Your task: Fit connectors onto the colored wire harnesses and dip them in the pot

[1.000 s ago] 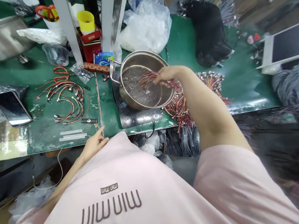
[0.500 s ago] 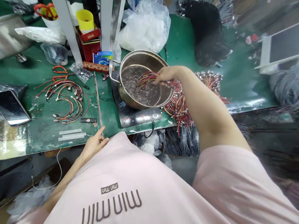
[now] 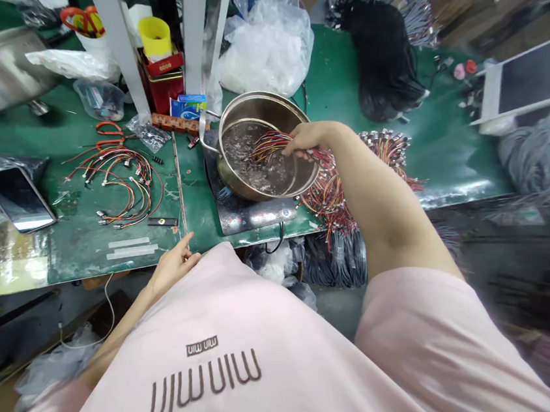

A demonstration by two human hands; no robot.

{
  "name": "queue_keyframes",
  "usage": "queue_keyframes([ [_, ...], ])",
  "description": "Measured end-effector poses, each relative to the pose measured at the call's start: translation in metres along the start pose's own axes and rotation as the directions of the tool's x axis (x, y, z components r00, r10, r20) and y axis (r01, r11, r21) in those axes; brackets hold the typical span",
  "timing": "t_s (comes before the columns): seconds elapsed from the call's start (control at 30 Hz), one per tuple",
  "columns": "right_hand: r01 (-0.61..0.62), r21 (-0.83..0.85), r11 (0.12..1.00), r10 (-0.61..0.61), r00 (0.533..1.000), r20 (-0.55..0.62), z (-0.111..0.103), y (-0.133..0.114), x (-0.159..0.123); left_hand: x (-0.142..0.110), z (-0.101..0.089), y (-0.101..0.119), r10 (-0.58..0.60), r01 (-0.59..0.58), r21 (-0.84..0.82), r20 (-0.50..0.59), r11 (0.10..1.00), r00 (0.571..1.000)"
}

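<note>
My right hand (image 3: 305, 140) is closed round a bundle of red, yellow and black wires (image 3: 269, 143) over the right side of a metal pot (image 3: 248, 189). The bundle's left end dips into bubbling liquid (image 3: 250, 153) in the pot, so its tips are hidden. Beneath the pot is a dark hot plate (image 3: 256, 218). My left hand (image 3: 177, 261) lies at the table's front edge, fingers apart and index finger stretched out, holding nothing. A pile of similar wires (image 3: 325, 194) with metal connectors lies right of the pot, partly behind my right forearm.
On the left of the green table (image 3: 82, 246) are loose wires (image 3: 127, 175), orange-handled scissors (image 3: 110, 135) and a phone (image 3: 19, 200). Behind the pot stand a grey metal post (image 3: 124, 51) and a stuffed plastic bag (image 3: 266, 49). A black cable bundle (image 3: 380, 57) lies farther right.
</note>
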State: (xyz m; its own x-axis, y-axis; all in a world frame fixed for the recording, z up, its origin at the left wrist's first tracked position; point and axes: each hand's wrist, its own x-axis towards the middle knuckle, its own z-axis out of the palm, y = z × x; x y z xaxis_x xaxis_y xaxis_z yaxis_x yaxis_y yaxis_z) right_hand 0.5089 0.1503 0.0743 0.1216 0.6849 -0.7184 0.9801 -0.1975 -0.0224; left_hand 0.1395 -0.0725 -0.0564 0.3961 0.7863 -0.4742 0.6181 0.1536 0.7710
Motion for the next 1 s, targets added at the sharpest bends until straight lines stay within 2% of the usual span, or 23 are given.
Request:
queue_keyframes([
  [0.53,0.036,-0.07,0.997,-0.036,0.999,-0.008,-0.0019,0.0067,0.0069,0.0022,-0.0032,0.0036,-0.004,0.004,0.002,0.004,1.0,1.0],
  [0.83,-0.018,-0.073,0.997,0.019,1.0,0.01,-0.002,0.0038,0.0027,0.0029,-0.0044,0.006,-0.022,0.022,-0.011,0.005,1.0,1.0],
  [1.0,0.051,-0.07,0.996,-0.046,0.997,0.068,0.0,-0.0002,-0.0024,0.0029,-0.0041,0.0076,-0.018,0.018,-0.017,-0.006,1.0,1.0],
])
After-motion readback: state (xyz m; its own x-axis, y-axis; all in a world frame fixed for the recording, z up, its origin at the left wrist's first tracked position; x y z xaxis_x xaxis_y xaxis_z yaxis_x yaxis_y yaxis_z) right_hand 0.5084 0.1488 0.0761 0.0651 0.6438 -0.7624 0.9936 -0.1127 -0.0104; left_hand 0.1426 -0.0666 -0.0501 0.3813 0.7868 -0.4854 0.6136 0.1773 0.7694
